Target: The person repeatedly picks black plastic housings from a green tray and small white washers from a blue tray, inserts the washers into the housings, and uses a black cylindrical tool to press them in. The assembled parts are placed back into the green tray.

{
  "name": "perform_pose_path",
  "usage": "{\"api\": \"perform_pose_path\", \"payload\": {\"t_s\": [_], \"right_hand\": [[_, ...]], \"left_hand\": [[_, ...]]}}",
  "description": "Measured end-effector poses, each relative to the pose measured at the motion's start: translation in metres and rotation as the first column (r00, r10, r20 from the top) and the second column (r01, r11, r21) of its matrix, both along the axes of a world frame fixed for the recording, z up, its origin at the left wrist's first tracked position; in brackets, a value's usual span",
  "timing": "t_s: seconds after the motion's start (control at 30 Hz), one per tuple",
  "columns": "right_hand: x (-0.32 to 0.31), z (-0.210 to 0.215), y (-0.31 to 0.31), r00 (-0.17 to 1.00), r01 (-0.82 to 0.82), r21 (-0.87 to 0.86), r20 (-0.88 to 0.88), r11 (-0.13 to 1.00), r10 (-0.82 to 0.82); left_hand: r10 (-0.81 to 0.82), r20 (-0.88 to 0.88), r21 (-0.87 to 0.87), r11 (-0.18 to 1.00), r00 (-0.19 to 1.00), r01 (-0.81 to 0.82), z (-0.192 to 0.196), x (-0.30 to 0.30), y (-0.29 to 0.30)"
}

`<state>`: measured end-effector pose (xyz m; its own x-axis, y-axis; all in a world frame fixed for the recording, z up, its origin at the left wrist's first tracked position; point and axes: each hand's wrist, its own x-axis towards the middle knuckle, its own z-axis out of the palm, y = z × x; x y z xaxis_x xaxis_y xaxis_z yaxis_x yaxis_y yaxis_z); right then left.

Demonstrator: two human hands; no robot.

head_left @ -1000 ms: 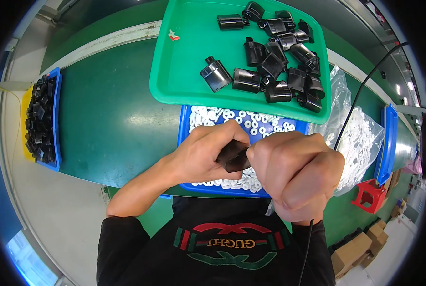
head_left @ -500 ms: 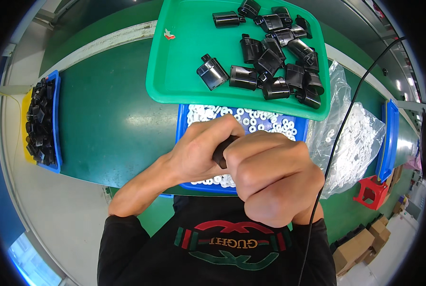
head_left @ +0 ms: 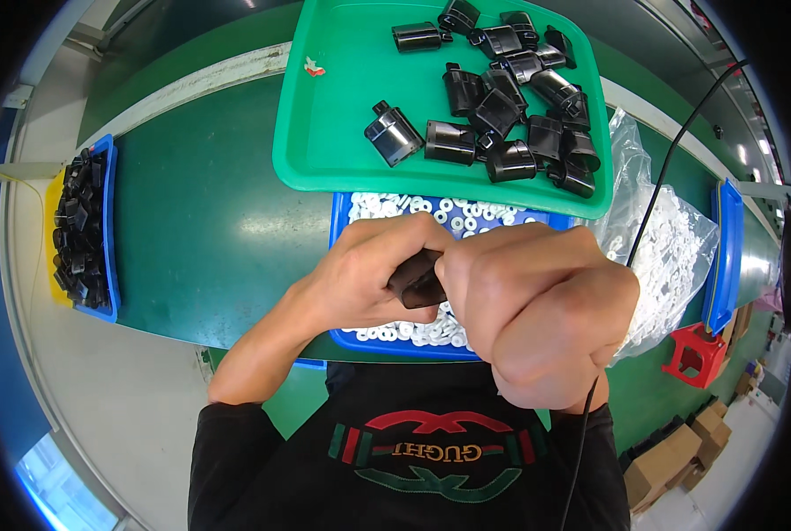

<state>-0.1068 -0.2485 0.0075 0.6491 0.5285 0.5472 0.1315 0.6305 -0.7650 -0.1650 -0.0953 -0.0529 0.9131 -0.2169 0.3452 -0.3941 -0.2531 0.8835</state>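
Over the blue bin, both hands pressed together around one small black part. Left hand curled under and behind it, fingers clenched on the part; right hand closed over its near end, knuckles toward the camera, fingers clamped on the same part. Compared with a second ago: right hand risen closer to the camera and rolled further over the part, less of the black piece showing, left hand barely shifted. Likely meaning: a pressing or fitting move on the part under way, not yet let go; what sits between fingers and part hidden, so impossible to say whether a white ring is going on.

Blue bin directly beneath the hands: full of small white rings, mostly covered by the hands. Beyond the bin, overlapping its far edge: green tray, holding a loose cluster of black parts toward its right side, one lying apart nearer the middle, a small scrap near its left corner. Right of the bin: clear plastic bag with more white pieces inside. Far left of the bin, at the edge of the green surface: second blue bin packed with small black pieces. Thin black cable running across the bag toward the right hand.
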Motion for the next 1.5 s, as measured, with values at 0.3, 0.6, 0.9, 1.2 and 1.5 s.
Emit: {"api": "perform_pose_path", "payload": {"t_s": [0.3,0.6,0.9,1.2,1.5], "right_hand": [[0.002,-0.007,-0.002,0.999,-0.034,0.010,0.037,0.999,0.033],[0.003,-0.023,0.006,0.985,-0.064,0.030,0.161,0.997,0.059],[0.007,0.034,-0.027,0.994,0.030,0.109,0.097,0.994,-0.040],[0.027,-0.032,-0.046,0.774,0.310,-0.721,0.570,0.619,0.276],[0.014,-0.069,-0.040,0.447,0.741,-0.499,0.866,0.450,0.223]], "left_hand": [[-0.024,0.001,-0.036,0.999,1.000,0.024,-0.002,0.000,-0.001],[0.041,-0.053,0.135,0.990,0.998,-0.033,0.007,-0.001,0.001],[0.181,-0.146,0.094,0.981,0.973,-0.168,0.016,-0.001,0.031],[0.330,-0.025,0.205,0.926,0.944,-0.318,0.017,-0.004,0.051],[0.608,-0.020,0.060,0.793,0.794,-0.606,0.022,0.019,0.094]]}}
